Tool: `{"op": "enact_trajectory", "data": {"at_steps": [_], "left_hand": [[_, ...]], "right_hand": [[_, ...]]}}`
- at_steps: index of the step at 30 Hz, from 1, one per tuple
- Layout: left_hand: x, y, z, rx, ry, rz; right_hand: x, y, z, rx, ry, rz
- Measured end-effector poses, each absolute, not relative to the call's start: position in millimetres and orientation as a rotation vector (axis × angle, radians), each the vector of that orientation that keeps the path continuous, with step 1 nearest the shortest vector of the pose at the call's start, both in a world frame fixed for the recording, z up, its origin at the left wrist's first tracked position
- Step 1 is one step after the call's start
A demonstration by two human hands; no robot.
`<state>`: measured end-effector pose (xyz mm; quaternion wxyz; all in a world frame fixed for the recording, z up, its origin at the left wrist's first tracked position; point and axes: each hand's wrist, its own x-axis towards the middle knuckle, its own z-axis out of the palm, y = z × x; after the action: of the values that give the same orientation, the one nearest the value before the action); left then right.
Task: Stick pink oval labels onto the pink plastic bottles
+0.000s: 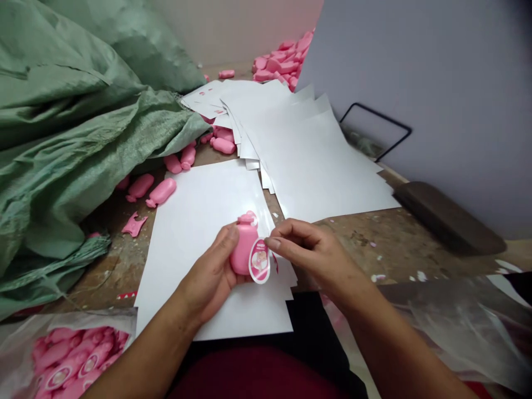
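My left hand (218, 274) is wrapped round a pink plastic bottle (241, 249), its knobbed end pointing away from me. An oval pink and white label (259, 261) with a printed picture stands over the bottle's right side. Thumb and forefinger of my right hand (303, 244) pinch the label's upper right edge. Whether the label touches the bottle all along cannot be made out. Both hands are above a stack of white sheets (199, 210).
Green sacking (83, 122) covers the left, with loose pink bottles (162, 192) beside it. More white sheets (316, 160) lie beyond. A bag of labelled bottles (75, 354) is lower left, a dark block (449, 219) at right, a pink heap (282, 64) at the back.
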<state>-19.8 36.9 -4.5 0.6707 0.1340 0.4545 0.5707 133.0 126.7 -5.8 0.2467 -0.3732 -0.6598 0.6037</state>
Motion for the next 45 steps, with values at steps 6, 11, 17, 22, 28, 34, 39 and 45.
{"op": "enact_trajectory", "data": {"at_steps": [6, 11, 17, 22, 28, 34, 39, 45], "left_hand": [[-15, 27, -3, 0.283, 0.968, 1.265], [-14, 25, -4, 0.278, 1.01, 1.254], [-13, 26, -6, 0.303, 1.032, 1.253], [-12, 25, -8, 0.324, 1.049, 1.261], [-11, 23, -7, 0.393, 1.087, 1.238], [-12, 21, -10, 0.416, 1.1, 1.221], [-13, 17, -10, 0.37, 1.038, 1.208], [-17, 12, -3, 0.329, 1.058, 1.116]], "right_hand": [[128, 120, -3, -0.988, -1.877, 1.608], [125, 121, -5, -0.987, -1.866, 1.642], [125, 122, -9, -1.003, -1.867, 1.628], [125, 122, -10, -1.04, -1.904, 1.617], [126, 120, -11, -1.116, -2.022, 1.492], [130, 119, -14, -1.177, -2.081, 1.013], [125, 109, -20, -1.065, -1.9, 1.334], [116, 108, -30, -1.065, -1.791, 1.463]]}}
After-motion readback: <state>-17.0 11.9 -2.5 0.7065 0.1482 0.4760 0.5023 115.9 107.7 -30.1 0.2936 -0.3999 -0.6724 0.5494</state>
